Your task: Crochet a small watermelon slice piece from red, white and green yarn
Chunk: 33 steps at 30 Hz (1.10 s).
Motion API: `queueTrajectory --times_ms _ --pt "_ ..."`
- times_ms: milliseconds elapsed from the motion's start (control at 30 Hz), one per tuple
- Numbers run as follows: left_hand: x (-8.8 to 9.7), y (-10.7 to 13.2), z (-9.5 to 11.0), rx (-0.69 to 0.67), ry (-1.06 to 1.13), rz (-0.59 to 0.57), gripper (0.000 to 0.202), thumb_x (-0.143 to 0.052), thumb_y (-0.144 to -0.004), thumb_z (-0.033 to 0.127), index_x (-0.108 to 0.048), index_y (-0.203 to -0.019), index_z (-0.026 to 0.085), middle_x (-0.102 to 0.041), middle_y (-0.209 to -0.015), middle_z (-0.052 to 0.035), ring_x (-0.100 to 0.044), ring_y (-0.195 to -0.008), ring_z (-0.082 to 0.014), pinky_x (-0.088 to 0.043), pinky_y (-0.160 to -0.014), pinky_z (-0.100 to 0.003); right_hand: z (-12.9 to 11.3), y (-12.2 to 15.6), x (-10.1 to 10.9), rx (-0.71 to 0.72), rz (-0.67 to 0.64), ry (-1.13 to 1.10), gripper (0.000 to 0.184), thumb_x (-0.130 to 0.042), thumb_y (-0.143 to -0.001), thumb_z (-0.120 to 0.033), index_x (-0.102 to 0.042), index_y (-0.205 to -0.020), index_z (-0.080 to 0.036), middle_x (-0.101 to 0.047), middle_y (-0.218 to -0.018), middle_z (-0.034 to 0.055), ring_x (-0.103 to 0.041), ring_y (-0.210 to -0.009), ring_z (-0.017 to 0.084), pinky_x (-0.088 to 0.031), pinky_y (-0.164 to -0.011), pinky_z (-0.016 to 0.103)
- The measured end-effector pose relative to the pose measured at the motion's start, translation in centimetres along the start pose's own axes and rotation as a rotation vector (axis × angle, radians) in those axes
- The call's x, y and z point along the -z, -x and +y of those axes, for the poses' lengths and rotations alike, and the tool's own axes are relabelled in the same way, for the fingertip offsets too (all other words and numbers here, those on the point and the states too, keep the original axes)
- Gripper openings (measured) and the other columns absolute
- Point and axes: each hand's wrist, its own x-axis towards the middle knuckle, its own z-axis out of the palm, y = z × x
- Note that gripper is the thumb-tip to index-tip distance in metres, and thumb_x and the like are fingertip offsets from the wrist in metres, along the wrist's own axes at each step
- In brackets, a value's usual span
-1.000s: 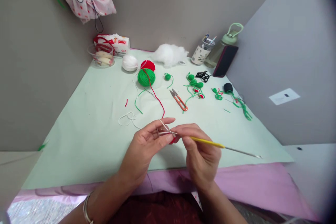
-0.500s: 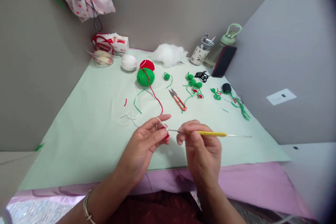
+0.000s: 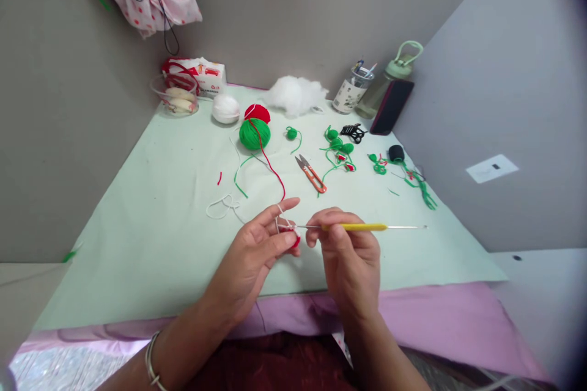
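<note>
Between thumb and fingers, my left hand (image 3: 257,250) pinches a small red and white crochet piece (image 3: 296,239). White yarn (image 3: 283,214) runs up over its raised index finger. My right hand (image 3: 348,250) grips a crochet hook (image 3: 362,227) with a yellow handle, holding it nearly level. The hook's thin metal tip points left and touches the white edge of the piece; the fingers partly hide the tip and the stitches. A loose loop of white yarn (image 3: 222,206) lies on the table left of my hands.
Beyond my hands lie orange thread snips (image 3: 312,175), a green yarn ball (image 3: 254,134), a red yarn ball (image 3: 257,113) and small green crochet pieces (image 3: 337,144). White stuffing (image 3: 296,96), a pen cup (image 3: 352,91), a bottle (image 3: 380,85) and a phone (image 3: 392,107) stand at the back.
My right hand and the hook have shifted slightly left, and the hook lies more level. The crochet piece has turned a little in my left hand, showing more red.
</note>
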Motion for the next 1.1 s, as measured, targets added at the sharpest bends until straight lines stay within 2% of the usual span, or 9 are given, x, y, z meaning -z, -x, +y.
queueTrajectory --times_ms 167,300,467,567,667,733,833,967,1100 --pt "0.4 0.0 0.4 0.111 0.113 -0.082 0.043 -0.084 -0.081 0.018 -0.079 -0.124 0.015 -0.067 -0.079 -0.0007 -0.059 -0.067 -0.0069 -0.050 -0.071 -0.020 -0.4 -0.7 0.4 -0.117 0.057 -0.107 0.012 -0.073 -0.096 -0.031 -0.081 -0.091 -0.023 -0.070 -0.082 0.0013 -0.063 -0.066 0.010 -0.054 -0.063 0.022" --pt "0.3 0.0 0.0 0.046 0.044 -0.078 0.037 -0.085 -0.081 0.019 -0.082 -0.118 0.020 -0.068 -0.080 0.0002 -0.061 -0.070 -0.0074 -0.050 -0.072 -0.019 -0.6 -0.8 0.3 -0.246 0.026 -0.216 0.013 -0.077 -0.094 -0.034 -0.080 -0.088 -0.023 -0.069 -0.078 0.0007 -0.057 -0.061 0.009 -0.050 -0.055 0.021" --pt "0.0 0.0 -0.9 -0.085 -0.149 -0.015 0.038 -0.086 -0.083 0.022 -0.080 -0.120 0.026 -0.075 -0.096 -0.0016 -0.068 -0.091 -0.0126 -0.052 -0.088 -0.023 0.1 0.1 -0.3 -0.048 -0.013 -0.011 0.011 -0.072 -0.098 -0.031 -0.082 -0.095 -0.027 -0.075 -0.089 0.0023 -0.066 -0.080 0.014 -0.055 -0.072 0.027" --pt "0.0 0.1 -0.8 -0.132 -0.188 0.033 0.042 -0.087 -0.083 0.021 -0.078 -0.124 0.027 -0.071 -0.090 0.0014 -0.066 -0.080 -0.0092 -0.052 -0.072 -0.018 0.3 0.4 -0.2 0.006 -0.040 0.090 0.014 -0.067 -0.101 -0.027 -0.082 -0.100 -0.029 -0.078 -0.098 0.0032 -0.067 -0.082 0.014 -0.054 -0.074 0.027" --pt "0.0 0.2 -0.4 -0.107 -0.192 0.038 0.042 -0.087 -0.082 0.023 -0.077 -0.123 0.025 -0.066 -0.083 0.0037 -0.058 -0.059 -0.0050 -0.043 -0.049 -0.015 0.2 0.3 0.0 -0.035 -0.040 0.052 0.014 -0.067 -0.102 -0.029 -0.081 -0.101 -0.028 -0.077 -0.096 0.0023 -0.065 -0.077 0.013 -0.053 -0.073 0.028" --pt "-0.1 0.2 -0.1 -0.071 -0.172 0.013 0.040 -0.088 -0.082 0.025 -0.077 -0.121 0.023 -0.064 -0.074 0.0053 -0.053 -0.049 -0.0037 -0.040 -0.044 -0.016 0.1 0.1 0.0 -0.077 -0.020 -0.011 0.013 -0.068 -0.101 -0.031 -0.080 -0.097 -0.027 -0.075 -0.092 0.0017 -0.064 -0.075 0.013 -0.053 -0.072 0.027" --pt "-0.2 0.3 0.2 -0.051 -0.151 -0.025 0.039 -0.086 -0.084 0.024 -0.075 -0.121 0.019 -0.064 -0.063 0.0053 -0.059 -0.051 -0.0061 -0.047 -0.052 -0.016 -0.2 -0.2 -0.1 -0.188 0.006 -0.158 0.011 -0.072 -0.098 -0.033 -0.079 -0.093 -0.026 -0.073 -0.087 0.0005 -0.059 -0.066 0.009 -0.052 -0.068 0.024" --pt "-0.1 0.3 0.3 -0.041 -0.143 -0.026 0.039 -0.086 -0.084 0.023 -0.076 -0.121 0.019 -0.072 -0.076 0.0012 -0.068 -0.062 -0.0086 -0.055 -0.062 -0.019 -0.4 -0.6 -0.2 -0.336 0.016 -0.297 0.015 -0.075 -0.095 -0.037 -0.074 -0.089 -0.024 -0.071 -0.081 -0.0009 -0.055 -0.060 0.007 -0.051 -0.063 0.020" --pt "-0.1 0.3 0.5 -0.041 -0.148 -0.011 0.036 -0.085 -0.084 0.024 -0.078 -0.119 0.020 -0.069 -0.080 0.0015 -0.068 -0.060 -0.0084 -0.054 -0.060 -0.020 -0.7 -1.0 0.1 -0.315 -0.013 -0.281 0.019 -0.074 -0.096 -0.040 -0.072 -0.087 -0.023 -0.073 -0.081 -0.0001 -0.058 -0.059 0.008 -0.052 -0.061 0.020"
